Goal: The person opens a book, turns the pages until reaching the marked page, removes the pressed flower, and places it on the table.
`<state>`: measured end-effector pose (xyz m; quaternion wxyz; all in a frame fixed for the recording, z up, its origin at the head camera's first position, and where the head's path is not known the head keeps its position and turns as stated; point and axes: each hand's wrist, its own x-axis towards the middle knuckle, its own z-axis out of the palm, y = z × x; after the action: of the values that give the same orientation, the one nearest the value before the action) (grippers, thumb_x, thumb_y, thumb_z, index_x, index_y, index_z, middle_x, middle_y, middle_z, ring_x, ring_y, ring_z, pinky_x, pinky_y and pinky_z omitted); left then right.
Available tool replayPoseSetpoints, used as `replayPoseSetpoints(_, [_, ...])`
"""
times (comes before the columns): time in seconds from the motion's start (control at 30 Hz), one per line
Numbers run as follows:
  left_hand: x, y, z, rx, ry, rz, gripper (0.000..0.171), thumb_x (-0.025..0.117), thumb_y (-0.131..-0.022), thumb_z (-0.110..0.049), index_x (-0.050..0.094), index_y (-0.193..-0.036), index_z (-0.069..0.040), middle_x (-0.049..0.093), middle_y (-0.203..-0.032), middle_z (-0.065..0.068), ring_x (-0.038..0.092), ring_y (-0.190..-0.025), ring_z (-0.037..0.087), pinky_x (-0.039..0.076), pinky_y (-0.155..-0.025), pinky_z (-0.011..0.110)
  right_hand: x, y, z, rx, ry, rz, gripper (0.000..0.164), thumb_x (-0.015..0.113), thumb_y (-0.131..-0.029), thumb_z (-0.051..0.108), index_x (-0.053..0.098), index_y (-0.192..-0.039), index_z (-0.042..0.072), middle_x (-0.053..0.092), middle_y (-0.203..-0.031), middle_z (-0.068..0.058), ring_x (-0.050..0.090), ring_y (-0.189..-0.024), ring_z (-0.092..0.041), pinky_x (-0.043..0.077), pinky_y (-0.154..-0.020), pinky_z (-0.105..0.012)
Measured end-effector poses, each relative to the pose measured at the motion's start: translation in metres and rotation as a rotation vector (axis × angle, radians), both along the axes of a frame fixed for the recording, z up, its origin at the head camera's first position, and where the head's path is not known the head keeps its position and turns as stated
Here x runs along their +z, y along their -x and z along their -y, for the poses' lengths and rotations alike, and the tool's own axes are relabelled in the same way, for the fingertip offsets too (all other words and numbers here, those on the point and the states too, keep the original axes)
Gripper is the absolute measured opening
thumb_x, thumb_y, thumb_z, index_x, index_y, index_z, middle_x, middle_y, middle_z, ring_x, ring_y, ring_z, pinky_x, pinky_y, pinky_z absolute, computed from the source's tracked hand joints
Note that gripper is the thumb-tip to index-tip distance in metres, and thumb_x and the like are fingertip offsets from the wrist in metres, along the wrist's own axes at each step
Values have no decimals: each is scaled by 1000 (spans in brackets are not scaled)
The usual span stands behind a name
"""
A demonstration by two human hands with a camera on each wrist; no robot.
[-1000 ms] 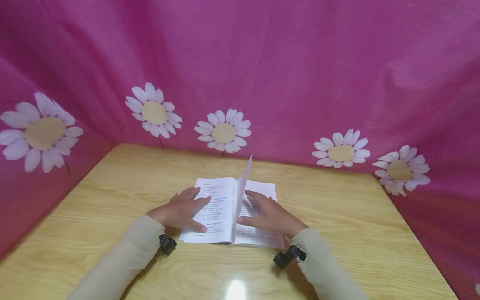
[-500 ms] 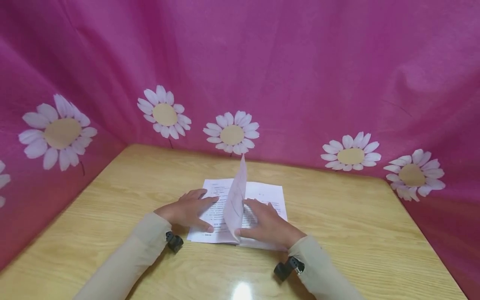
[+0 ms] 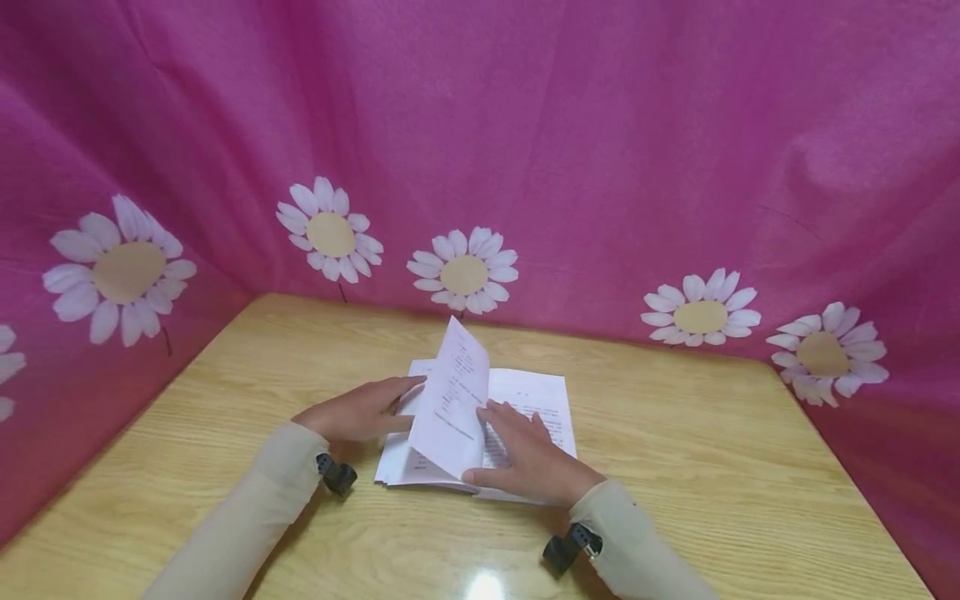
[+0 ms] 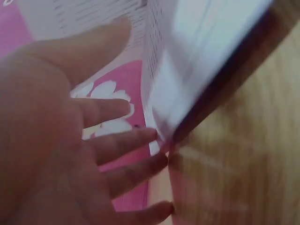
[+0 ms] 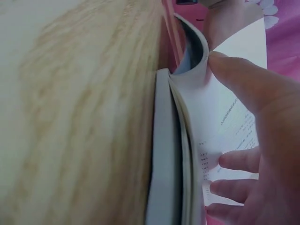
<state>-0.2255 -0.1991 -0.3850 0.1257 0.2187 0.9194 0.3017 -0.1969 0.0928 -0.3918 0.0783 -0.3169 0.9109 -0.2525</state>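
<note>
An open book [image 3: 531, 390] with printed white pages lies on the wooden table in the head view. One page [image 3: 448, 404] stands raised near the spine and leans over to the left. My left hand [image 3: 360, 412] is at the book's left edge, its fingers spread and fingertips partly hidden by the leaning page. In the left wrist view the left hand [image 4: 51, 122] has its fingers extended beside the book's edge. My right hand [image 3: 534, 460] lies over the right-hand page. Its thumb [image 5: 243, 77] touches the curved paper near the spine in the right wrist view, with the other fingers extended.
The wooden table [image 3: 720, 467] extends all around the book. A magenta curtain [image 3: 570, 167] printed with white daisies hangs behind it and along both sides. Both sleeved wrists carry small black cameras [image 3: 337, 475]. Light glares off the table's near edge.
The raised page has swung leftward from nearly upright, over the left-hand page. My left hand has drawn slightly left; the right hand stays on the right side of the book.
</note>
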Motion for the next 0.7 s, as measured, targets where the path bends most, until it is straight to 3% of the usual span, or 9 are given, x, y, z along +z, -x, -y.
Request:
replayPoseSetpoints(0.2, [8,2,4,58,-76,-91,55,54,-99,-31,37,-149,-16,44,-147,9,42,-134,27,34,-109,48,-4,-2,-2,-5,-38,-12,94,61,-80,69,31,-151,15,23,-158,-9,17,-146,-29,3,-113,-60])
replayPoseSetpoints(0.37, [17,1,0,93,-111,-212,46,53,-100,-28,46,-143,-15,50,-142,6,46,-131,25,36,-107,48,-5,-3,-1,2,-61,-13,95,58,-81,71,29,-152,15,20,-159,-9,15,-146,-29,1,-114,-59])
replayPoseSetpoints(0.53, [29,-6,-7,69,-86,-312,48,61,-96,-26,49,-141,-13,51,-139,9,46,-129,28,37,-106,50,-7,-3,0,1,-72,-6,95,57,-81,71,29,-153,17,18,-160,-8,13,-146,-31,1,-114,-59])
replayPoseSetpoints(0.7, [38,-17,-17,-12,9,-348,63,72,-87,-33,48,-141,-13,43,-146,14,36,-135,33,31,-108,56,-7,-3,3,8,-79,-26,95,57,-81,71,28,-153,16,19,-160,-9,14,-146,-31,2,-113,-59])
